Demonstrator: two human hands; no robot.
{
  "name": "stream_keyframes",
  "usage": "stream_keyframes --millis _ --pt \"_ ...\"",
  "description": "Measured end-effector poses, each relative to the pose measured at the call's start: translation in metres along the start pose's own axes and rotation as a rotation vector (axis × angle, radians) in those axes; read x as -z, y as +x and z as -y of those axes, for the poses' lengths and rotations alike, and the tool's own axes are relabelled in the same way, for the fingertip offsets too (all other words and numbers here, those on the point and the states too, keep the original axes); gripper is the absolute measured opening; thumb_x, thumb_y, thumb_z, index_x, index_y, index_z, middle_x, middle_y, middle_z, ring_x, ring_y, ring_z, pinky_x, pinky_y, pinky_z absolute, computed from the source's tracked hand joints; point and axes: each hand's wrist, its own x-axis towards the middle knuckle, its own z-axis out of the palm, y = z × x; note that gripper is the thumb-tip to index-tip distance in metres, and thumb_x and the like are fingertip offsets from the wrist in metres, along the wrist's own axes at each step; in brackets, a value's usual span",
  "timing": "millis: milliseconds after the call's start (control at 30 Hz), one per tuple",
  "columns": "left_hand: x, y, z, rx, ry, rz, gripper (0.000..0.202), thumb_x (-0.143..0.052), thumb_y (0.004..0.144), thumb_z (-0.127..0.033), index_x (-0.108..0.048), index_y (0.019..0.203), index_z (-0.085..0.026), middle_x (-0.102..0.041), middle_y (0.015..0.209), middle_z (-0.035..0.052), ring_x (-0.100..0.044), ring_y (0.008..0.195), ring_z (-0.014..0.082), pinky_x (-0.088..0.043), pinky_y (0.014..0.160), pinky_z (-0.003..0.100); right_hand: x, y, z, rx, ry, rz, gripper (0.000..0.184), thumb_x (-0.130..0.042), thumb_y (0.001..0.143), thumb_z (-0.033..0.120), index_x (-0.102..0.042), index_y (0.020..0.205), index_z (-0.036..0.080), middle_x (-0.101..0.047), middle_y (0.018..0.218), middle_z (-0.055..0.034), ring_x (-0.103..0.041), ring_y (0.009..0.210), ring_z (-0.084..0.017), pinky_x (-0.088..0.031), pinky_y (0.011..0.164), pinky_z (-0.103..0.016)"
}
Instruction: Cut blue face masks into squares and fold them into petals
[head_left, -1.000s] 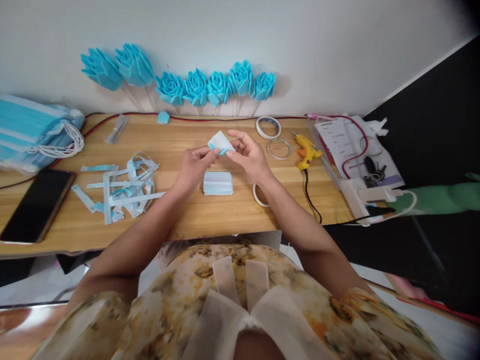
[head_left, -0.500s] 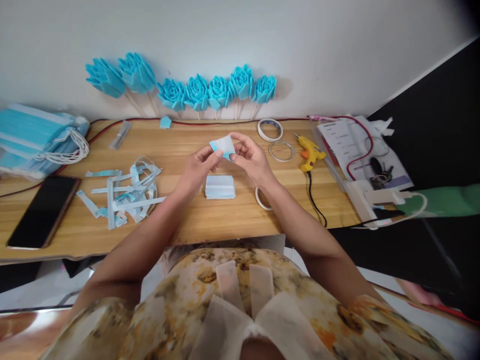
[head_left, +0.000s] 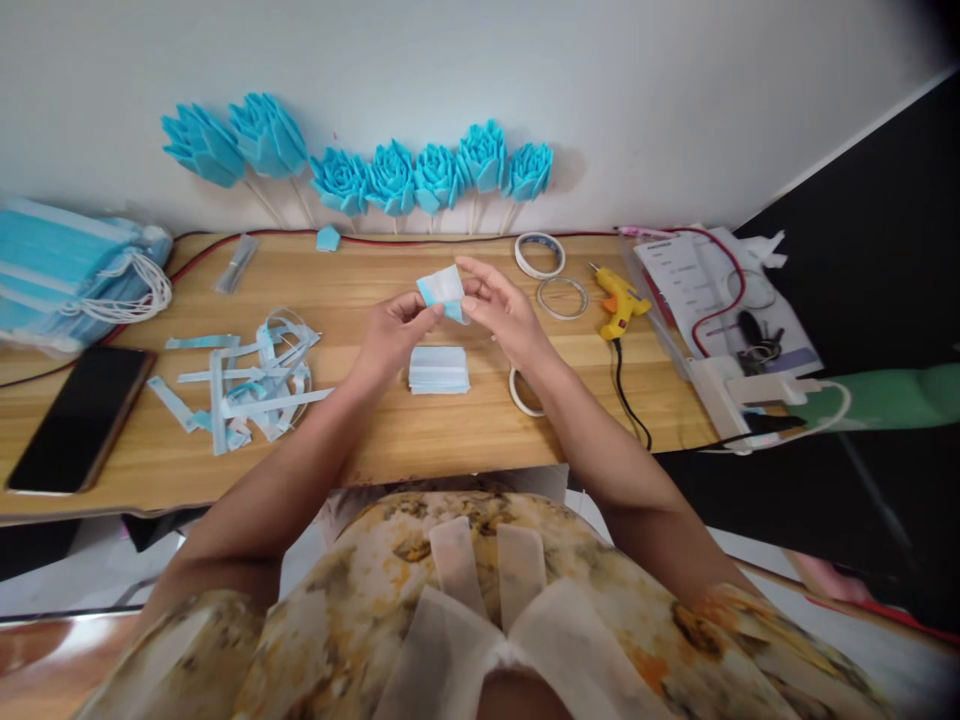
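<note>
Both my hands meet above the middle of the wooden table [head_left: 420,440]. My left hand [head_left: 394,335] and my right hand [head_left: 499,310] pinch a small folded piece of blue-and-white mask fabric [head_left: 442,289] between their fingertips, holding it up off the table. Right below it lies a short stack of cut fabric pieces [head_left: 439,369]. A roll of tape [head_left: 523,391] lies partly hidden under my right wrist.
Several blue fabric roses on sticks [head_left: 390,178] lean on the wall. Left: trimmed strips [head_left: 247,380], a phone [head_left: 71,415], stacked face masks [head_left: 67,270]. Right: two tape rolls [head_left: 540,255], a yellow glue gun [head_left: 619,297], papers, keys and a power strip [head_left: 727,385].
The fabric piece has been turned and folded smaller between my fingertips. My hands stay in the same place; only the view has shifted slightly.
</note>
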Motion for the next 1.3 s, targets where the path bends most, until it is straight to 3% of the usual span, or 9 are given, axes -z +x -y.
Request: stream_keyframes --millis 167,300,467,667,800,1033,1300 --pt "0.000 -0.001 0.000 -0.014 0.050 0.025 0.021 -0.074 0.080 -0.029 -0.064 0.066 -0.019 -0.055 0.062 -0.0025 -0.046 0.058 0.0109 -0.035 0.059 0.027 -0.002 0.001 -0.010 -0.012 0.028 0.032 0.059 -0.078 0.077 0.053 -0.063 0.128 0.027 -0.076 0.105 -0.0021 -0.070 0.092 -0.018 -0.057 0.077 -0.031" --pt "-0.001 -0.001 -0.001 -0.003 -0.073 -0.010 0.022 -0.077 0.079 -0.035 -0.066 0.069 -0.019 -0.059 0.064 -0.0015 -0.051 0.060 0.0111 -0.042 0.063 0.026 -0.006 0.001 -0.012 -0.025 0.055 0.020 0.060 -0.082 0.073 0.052 -0.064 0.124 0.026 -0.076 0.107 -0.0023 -0.071 0.102 -0.020 -0.059 0.087 -0.033" --pt "-0.003 0.000 0.002 0.054 -0.224 0.084 0.032 -0.080 0.075 -0.049 -0.067 0.070 -0.020 -0.063 0.069 0.0001 -0.055 0.064 0.0124 -0.047 0.067 0.027 -0.010 0.000 -0.013 -0.033 0.090 -0.052 0.059 -0.086 0.069 0.047 -0.065 0.120 0.026 -0.077 0.107 -0.0019 -0.072 0.101 -0.020 -0.059 0.093 -0.036" --pt "-0.001 -0.003 -0.002 0.019 -0.042 0.035 0.030 -0.076 0.077 -0.042 -0.067 0.060 -0.019 -0.059 0.061 -0.0009 -0.050 0.061 0.0124 -0.042 0.063 0.027 -0.008 -0.001 -0.007 -0.017 0.033 -0.080 0.049 -0.082 0.074 0.050 -0.069 0.114 0.025 -0.076 0.107 -0.0020 -0.071 0.100 -0.019 -0.058 0.094 -0.036" --pt "-0.001 -0.004 -0.004 0.031 0.070 0.072 0.032 -0.075 0.079 -0.038 -0.063 0.056 -0.019 -0.055 0.057 -0.0023 -0.047 0.058 0.0121 -0.037 0.059 0.027 -0.004 -0.001 0.000 -0.018 -0.011 -0.085 0.044 -0.079 0.076 0.056 -0.073 0.105 0.023 -0.076 0.105 -0.0019 -0.069 0.101 -0.018 -0.056 0.093 -0.035" --pt "-0.002 -0.006 -0.005 0.044 0.085 0.114 0.035 -0.074 0.079 -0.038 -0.061 0.053 -0.019 -0.054 0.055 -0.0019 -0.045 0.056 0.0115 -0.036 0.057 0.026 -0.004 -0.002 0.001 -0.018 -0.047 -0.067 0.033 -0.077 0.078 0.053 -0.071 0.081 0.021 -0.069 0.079 0.0015 -0.061 0.075 -0.013 -0.051 0.074 -0.029" --pt "-0.002 -0.006 -0.005 0.029 0.101 0.111 0.034 -0.070 0.077 -0.037 -0.060 0.050 -0.020 -0.056 0.053 -0.0007 -0.047 0.056 0.0123 -0.039 0.057 0.026 -0.004 -0.002 -0.001 -0.006 -0.068 -0.095 0.034 -0.076 0.078 0.056 -0.069 0.080 0.022 -0.068 0.078 0.0020 -0.059 0.073 -0.013 -0.050 0.072 -0.029"
